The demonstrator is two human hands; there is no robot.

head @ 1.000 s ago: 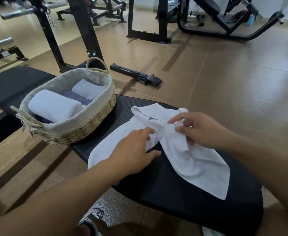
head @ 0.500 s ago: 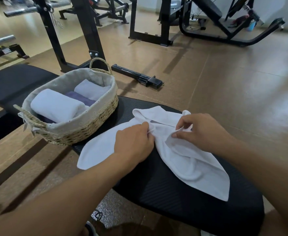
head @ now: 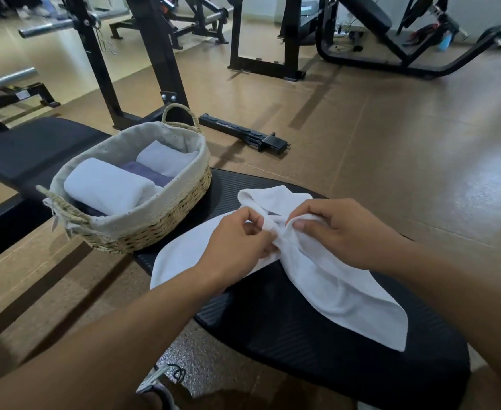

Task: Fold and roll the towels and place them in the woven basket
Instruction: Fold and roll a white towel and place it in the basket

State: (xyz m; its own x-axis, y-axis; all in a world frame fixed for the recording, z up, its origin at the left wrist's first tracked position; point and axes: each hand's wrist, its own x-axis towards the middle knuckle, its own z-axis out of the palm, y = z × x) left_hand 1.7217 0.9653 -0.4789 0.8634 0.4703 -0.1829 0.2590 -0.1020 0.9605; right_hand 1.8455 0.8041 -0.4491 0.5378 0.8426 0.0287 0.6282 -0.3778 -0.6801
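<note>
A crumpled white towel (head: 329,282) lies across the black padded bench (head: 317,344). My left hand (head: 237,244) pinches a bunched fold near the towel's middle. Close beside it, my right hand (head: 341,232) grips the same bunched part with curled fingers. The woven basket (head: 154,226) with a cloth liner stands at the bench's left end. Inside it lie two rolled white towels (head: 107,187) and a purple one (head: 145,173) between them.
A second black bench pad (head: 36,146) extends to the left behind the basket. A black metal bar (head: 243,134) lies on the brown floor beyond. Rack uprights (head: 166,63) and other gym machines stand at the back. My shoe (head: 157,386) shows below the bench.
Both hands have drawn closer together on the towel's middle, gathering it into a tighter bunch. My left hand went from resting flat to pinching the cloth.
</note>
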